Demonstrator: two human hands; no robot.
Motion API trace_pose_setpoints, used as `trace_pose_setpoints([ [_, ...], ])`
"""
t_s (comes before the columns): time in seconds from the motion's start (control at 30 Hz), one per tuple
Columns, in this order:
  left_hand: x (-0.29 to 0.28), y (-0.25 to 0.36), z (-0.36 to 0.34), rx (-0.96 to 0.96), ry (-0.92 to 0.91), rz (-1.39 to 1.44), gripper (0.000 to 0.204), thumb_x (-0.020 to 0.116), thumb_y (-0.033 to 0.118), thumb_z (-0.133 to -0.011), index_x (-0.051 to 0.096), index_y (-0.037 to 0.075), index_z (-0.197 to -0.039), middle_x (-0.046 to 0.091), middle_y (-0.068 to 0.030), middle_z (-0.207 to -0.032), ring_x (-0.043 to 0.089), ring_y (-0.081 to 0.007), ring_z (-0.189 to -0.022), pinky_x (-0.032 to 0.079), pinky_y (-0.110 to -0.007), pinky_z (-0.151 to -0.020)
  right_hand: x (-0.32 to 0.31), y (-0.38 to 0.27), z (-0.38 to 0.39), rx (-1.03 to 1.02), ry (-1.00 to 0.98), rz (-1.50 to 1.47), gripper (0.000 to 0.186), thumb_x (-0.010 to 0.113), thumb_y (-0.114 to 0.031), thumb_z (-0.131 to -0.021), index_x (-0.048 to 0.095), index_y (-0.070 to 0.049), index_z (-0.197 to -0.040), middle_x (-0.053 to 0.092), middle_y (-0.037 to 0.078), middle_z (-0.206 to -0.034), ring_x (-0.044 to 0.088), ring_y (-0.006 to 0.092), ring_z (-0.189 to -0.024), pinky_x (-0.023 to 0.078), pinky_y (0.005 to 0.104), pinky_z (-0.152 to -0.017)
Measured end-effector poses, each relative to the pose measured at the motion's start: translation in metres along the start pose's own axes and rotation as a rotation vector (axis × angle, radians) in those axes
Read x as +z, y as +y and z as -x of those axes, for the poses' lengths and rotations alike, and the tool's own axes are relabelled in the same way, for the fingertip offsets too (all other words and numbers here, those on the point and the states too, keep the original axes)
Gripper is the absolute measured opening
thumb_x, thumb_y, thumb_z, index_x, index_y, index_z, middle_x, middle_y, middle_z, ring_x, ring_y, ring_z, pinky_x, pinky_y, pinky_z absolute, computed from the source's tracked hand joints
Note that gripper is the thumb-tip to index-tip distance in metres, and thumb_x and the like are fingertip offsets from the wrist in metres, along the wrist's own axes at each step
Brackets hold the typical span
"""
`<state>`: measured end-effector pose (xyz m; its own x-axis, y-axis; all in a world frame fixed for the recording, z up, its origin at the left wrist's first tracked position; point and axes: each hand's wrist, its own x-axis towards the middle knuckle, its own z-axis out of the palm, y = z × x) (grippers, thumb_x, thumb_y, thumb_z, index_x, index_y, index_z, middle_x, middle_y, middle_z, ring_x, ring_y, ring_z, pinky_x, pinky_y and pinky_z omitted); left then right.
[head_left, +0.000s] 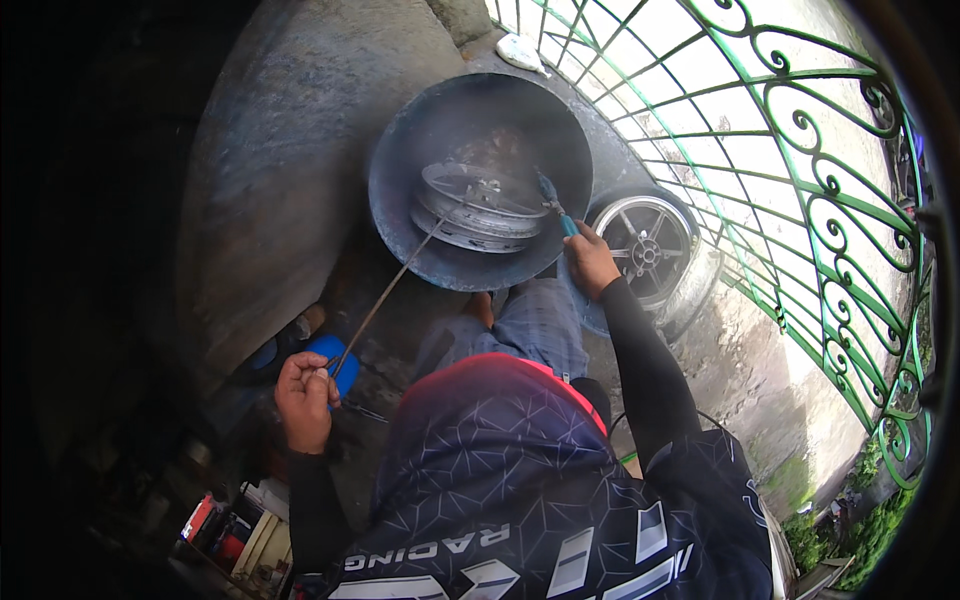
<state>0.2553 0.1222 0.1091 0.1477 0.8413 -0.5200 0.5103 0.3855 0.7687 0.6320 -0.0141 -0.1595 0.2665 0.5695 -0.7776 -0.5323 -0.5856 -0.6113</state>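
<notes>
A large dark round metal basin (420, 250) holds a silvery wheel rim (480, 225), with a faint haze over it. My left hand (305, 400), at lower left, is closed on a long thin metal rod (390, 292) that reaches up to the rim. My right hand (590, 260), beside the basin's lower right, grips a tool with a teal handle (568, 224), its metal head inside the basin near the rim's right side. A blue plastic object (340, 352) lies below the rod near my left hand.
A second, spoked wheel (645, 250) lies right of the basin. A concrete wall (260, 180) stands left, a green metal grille (820, 240) curves along the right. A white bag-like object (520, 52) is behind the basin, assorted items (240, 530) sit at lower left. My legs are below the basin.
</notes>
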Motion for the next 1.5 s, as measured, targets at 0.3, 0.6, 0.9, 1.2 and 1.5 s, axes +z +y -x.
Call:
trace_pose_setpoints([
  [0.3,-0.02,-0.018,0.0,-0.027,-0.098,-0.056,0.013,0.049,0.002,-0.095,0.053,0.001,-0.107,0.053,-0.0032,-0.071,0.05,-0.0095,-0.06,0.043,-0.025,-0.057,-0.011,-0.038,0.129,0.029,-0.076,0.302,0.068,0.057,-0.016,-0.086,0.039,-0.001,-0.149,0.061,0.008,-0.092,0.056,0.012,-0.075,0.045,0.026,-0.069],
  [0.6,-0.017,-0.006,0.005,0.032,-0.184,-0.006,0.019,0.053,0.001,-0.093,0.055,0.0,-0.112,0.058,-0.0057,-0.087,0.055,-0.0111,-0.077,0.045,-0.027,-0.073,-0.045,-0.061,0.235,-0.159,-0.068,0.675,0.069,0.06,-0.013,-0.087,0.036,-0.003,-0.151,0.056,0.022,-0.138,0.056,0.0322,-0.128,0.04,0.0359,-0.107],
  [0.9,0.004,0.006,-0.003,0.148,-0.286,0.122,0.019,0.056,0.0,-0.093,0.056,0.001,-0.111,0.062,-0.0091,-0.097,0.056,-0.0128,-0.078,0.047,-0.027,-0.076,-0.039,-0.036,0.193,-0.316,-0.028,0.995,0.07,0.061,-0.019,-0.084,0.038,-0.004,-0.148,0.06,0.027,-0.125,0.059,0.0415,-0.115,0.047,0.0447,-0.097],
  [1.2,0.02,0.007,0.014,0.159,-0.327,0.043,0.016,0.057,0.0,-0.093,0.057,0.001,-0.109,0.063,-0.0096,-0.098,0.057,-0.0126,-0.078,0.047,-0.027,-0.074,0.037,-0.002,0.111,-0.301,-0.116,0.985,0.072,0.06,-0.022,-0.086,0.032,-0.004,-0.15,0.062,0.031,-0.11,0.063,0.0461,-0.099,0.051,0.0506,-0.088],
  [1.5,0.08,0.058,-0.034,0.414,-0.256,0.308,0.016,0.056,0.002,-0.093,0.059,0.0,-0.109,0.061,-0.0059,-0.092,0.057,-0.0124,-0.082,0.048,-0.031,-0.083,0.024,-0.008,0.085,-0.276,-0.021,1.044,0.074,0.062,-0.027,-0.087,0.031,-0.004,-0.15,0.062,0.032,-0.113,0.063,0.046,-0.102,0.051,0.0497,-0.089],
])
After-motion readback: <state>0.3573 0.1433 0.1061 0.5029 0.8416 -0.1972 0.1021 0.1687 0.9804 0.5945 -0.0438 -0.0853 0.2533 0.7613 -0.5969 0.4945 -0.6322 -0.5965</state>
